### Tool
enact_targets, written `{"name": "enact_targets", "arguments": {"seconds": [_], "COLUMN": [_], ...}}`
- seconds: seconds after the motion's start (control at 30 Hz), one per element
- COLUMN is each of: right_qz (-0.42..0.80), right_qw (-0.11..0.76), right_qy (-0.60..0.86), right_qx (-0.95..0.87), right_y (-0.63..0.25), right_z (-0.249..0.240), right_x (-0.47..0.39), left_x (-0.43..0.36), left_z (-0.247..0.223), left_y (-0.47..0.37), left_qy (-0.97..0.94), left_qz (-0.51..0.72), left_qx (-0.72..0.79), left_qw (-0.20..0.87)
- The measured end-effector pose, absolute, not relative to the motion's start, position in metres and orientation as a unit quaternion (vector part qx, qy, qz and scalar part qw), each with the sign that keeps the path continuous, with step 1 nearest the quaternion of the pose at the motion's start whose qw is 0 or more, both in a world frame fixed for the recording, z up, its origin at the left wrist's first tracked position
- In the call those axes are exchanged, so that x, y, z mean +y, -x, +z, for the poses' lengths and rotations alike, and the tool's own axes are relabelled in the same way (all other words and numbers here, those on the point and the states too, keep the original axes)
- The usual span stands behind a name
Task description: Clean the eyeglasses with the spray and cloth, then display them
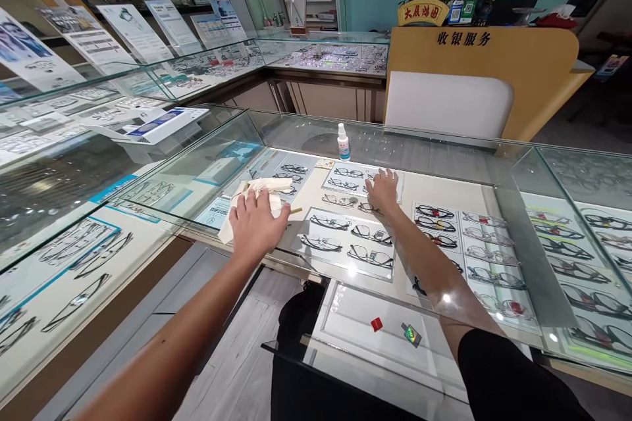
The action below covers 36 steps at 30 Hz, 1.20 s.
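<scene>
My left hand (257, 223) lies palm down with fingers spread, on or just over a crumpled cream cloth (271, 185) on the glass top of the display counter. My right hand (382, 191) is open too, fingers stretched out on the glass further to the right. A small white spray bottle (343, 143) stands upright beyond it. Under the glass, between my arms, lie rows of eyeglasses (320, 243). By my left thumb a thin yellowish strip (295, 211) shows; what it belongs to I cannot tell.
An opened white box (158, 126) sits on the counter at left. In the white drawer (345, 335) before me lie a red tag (376, 324) and a shiny green tag (411, 334). Glass edges border the counter. Behind stands a yellow cashier desk (533, 66).
</scene>
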State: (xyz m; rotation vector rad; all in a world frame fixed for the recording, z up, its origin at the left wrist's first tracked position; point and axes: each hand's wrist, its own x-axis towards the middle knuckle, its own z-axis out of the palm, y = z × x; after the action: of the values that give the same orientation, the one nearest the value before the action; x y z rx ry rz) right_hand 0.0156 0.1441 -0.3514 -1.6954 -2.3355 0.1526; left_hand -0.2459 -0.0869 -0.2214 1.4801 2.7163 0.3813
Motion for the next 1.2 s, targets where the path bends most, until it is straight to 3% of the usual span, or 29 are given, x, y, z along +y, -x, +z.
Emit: {"name": "enact_targets", "arguments": {"seconds": [0.17,0.37,0.7,0.83,0.93,1.1,1.2], "right_qz": [0.026,0.012,0.094,0.247,0.3,0.23,0.118], "right_qw": [0.149,0.112,0.014,-0.03,-0.027,0.02,0.017], "right_qy": [0.512,0.398,0.266,0.216,0.196,0.217,0.299], "right_qx": [-0.846,-0.911,-0.959,-0.944,-0.933,-0.948,-0.947], "right_y": [0.013,0.028,-0.045,-0.079,-0.103,-0.177,-0.232], "right_z": [-0.328,-0.319,-0.297,-0.26,-0.226,-0.196,-0.208], "right_x": [0.092,0.025,-0.102,-0.136,-0.159,-0.208,-0.237], "left_x": [-0.085,-0.084,-0.092,-0.073,-0.065,-0.13,-0.206], "left_z": [-0.223,-0.219,-0.198,-0.178,-0.16,-0.113,-0.09], "left_y": [0.246,0.242,0.226,0.174,0.113,0.066,0.089], "left_qy": [-0.478,-0.488,-0.574,-0.56,-0.606,-0.639,-0.694], "left_qz": [0.126,0.143,0.194,0.314,0.33,0.347,0.251], "left_qx": [0.869,0.861,0.795,0.759,0.7,0.573,0.467], "left_qw": [0.004,0.001,-0.013,0.106,0.184,0.379,0.487]}}
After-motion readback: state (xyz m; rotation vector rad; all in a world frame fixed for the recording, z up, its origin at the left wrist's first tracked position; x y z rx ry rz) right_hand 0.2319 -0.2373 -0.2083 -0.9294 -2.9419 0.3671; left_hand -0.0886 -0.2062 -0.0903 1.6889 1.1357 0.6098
